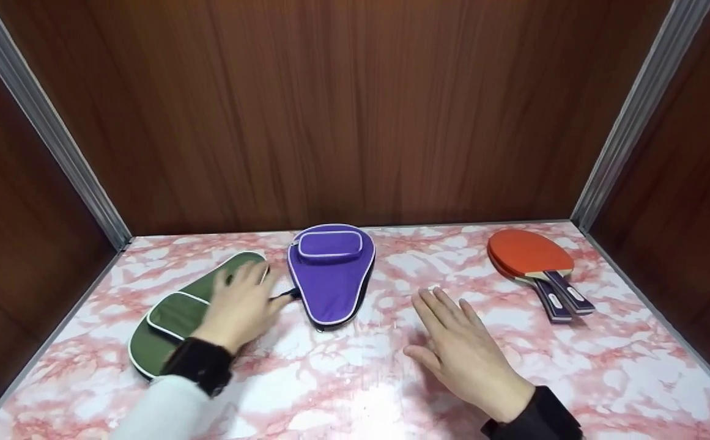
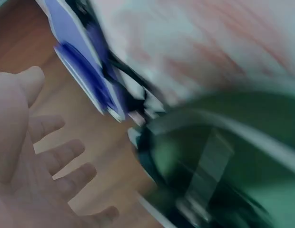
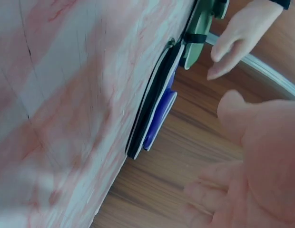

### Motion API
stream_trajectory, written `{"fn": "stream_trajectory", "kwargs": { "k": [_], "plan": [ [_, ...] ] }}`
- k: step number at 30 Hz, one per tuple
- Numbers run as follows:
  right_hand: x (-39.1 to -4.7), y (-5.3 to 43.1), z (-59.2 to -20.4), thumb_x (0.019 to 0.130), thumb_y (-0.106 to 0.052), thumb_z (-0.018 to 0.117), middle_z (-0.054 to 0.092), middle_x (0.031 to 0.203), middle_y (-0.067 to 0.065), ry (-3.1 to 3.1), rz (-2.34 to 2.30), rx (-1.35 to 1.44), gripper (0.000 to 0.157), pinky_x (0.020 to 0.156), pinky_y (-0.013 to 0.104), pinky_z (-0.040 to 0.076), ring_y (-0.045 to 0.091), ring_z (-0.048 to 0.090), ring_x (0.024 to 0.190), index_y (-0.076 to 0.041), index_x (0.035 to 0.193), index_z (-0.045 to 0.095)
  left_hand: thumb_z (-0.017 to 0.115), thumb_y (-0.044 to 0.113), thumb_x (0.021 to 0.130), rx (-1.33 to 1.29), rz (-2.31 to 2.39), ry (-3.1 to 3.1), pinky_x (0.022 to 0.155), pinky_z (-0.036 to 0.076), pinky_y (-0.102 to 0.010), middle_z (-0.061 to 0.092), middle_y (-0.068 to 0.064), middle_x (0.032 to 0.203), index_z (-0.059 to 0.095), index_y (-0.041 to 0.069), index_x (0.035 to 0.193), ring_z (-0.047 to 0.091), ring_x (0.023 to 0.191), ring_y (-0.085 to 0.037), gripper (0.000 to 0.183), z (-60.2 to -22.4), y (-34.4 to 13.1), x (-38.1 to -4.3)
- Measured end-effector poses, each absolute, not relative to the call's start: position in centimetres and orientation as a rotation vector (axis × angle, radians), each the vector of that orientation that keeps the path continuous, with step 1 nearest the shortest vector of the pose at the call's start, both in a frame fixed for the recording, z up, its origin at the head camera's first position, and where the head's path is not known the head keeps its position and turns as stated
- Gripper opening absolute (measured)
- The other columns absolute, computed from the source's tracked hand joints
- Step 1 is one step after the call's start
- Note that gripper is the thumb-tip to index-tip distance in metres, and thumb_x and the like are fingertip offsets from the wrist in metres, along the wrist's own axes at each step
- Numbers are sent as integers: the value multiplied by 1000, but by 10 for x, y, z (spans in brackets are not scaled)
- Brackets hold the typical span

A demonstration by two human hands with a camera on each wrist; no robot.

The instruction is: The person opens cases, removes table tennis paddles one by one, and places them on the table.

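Note:
A green table tennis paddle case (image 1: 177, 315) with white piping and a pocket lies slanted at the left. Over its upper part hovers my left hand (image 1: 241, 308), fingers spread and blurred by motion; the left wrist view shows them stretched out, holding nothing. To its right lies a purple paddle case (image 1: 328, 284), its narrow end toward me, with a dark strap (image 1: 293, 293) at its left side. My right hand (image 1: 465, 354) is held palm down above the table with straight fingers, between the purple case and the paddles, and grips nothing.
Two table tennis paddles (image 1: 531, 252) with orange-red faces and dark handles lie stacked at the right, handles toward me. The marble-patterned table (image 1: 306, 391) is bounded by brown wood-grain panels (image 1: 355, 110) at the back and sides.

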State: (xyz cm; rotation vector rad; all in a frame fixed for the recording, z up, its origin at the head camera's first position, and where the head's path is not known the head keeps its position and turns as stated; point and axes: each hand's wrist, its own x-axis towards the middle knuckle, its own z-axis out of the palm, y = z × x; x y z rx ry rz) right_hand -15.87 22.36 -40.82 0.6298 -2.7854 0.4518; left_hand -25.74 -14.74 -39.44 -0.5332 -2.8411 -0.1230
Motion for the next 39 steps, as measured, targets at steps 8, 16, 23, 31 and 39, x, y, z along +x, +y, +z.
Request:
{"fn": "stream_trajectory", "kwargs": {
  "k": [8, 16, 23, 31, 39],
  "plan": [
    [-156, 213, -411, 108, -51, 66, 35, 177, 14, -2736, 388, 864, 82, 128, 66, 25, 39, 32, 163, -7, 171, 38, 65, 51, 109, -448, -159, -2918, 115, 22, -87, 50, -25, 163, 55, 10, 162, 42, 152, -52, 68, -394, -206, -248],
    [-146, 201, -414, 109, -59, 59, 36, 177, 11, -2718, 309, 1032, 83, 128, 62, 28, 35, 34, 163, -10, 172, 38, 78, 61, 97, -494, -301, -2969, 114, 23, -86, 50, -24, 164, 55, 11, 162, 43, 150, -54, 85, -391, -234, -243],
    [-136, 193, -412, 110, -59, 57, 34, 179, 8, -2718, 291, 1139, 82, 127, 62, 30, 32, 34, 163, -13, 174, 35, 83, 67, 88, -556, -311, -3015, 110, 32, -84, 55, -24, 157, 57, 9, 160, 45, 147, -53, 96, -392, -247, -240],
    [-132, 190, -419, 112, -57, 55, 40, 176, 7, -2623, 225, 1225, 77, 123, 62, 37, 29, 36, 162, -11, 172, 39, 86, 72, 82, -546, -322, -3045, 105, 25, -94, 51, -22, 158, 56, 11, 161, 42, 149, -49, 104, -397, -255, -238],
    [-133, 191, -414, 113, -60, 50, 36, 178, 5, -2726, 319, 1180, 77, 127, 61, 32, 28, 33, 164, -14, 173, 37, 91, 74, 73, -494, -346, -3058, 95, 31, -97, 50, -22, 151, 57, 20, 158, 46, 141, -50, 106, -398, -259, -240]
  ]
}}
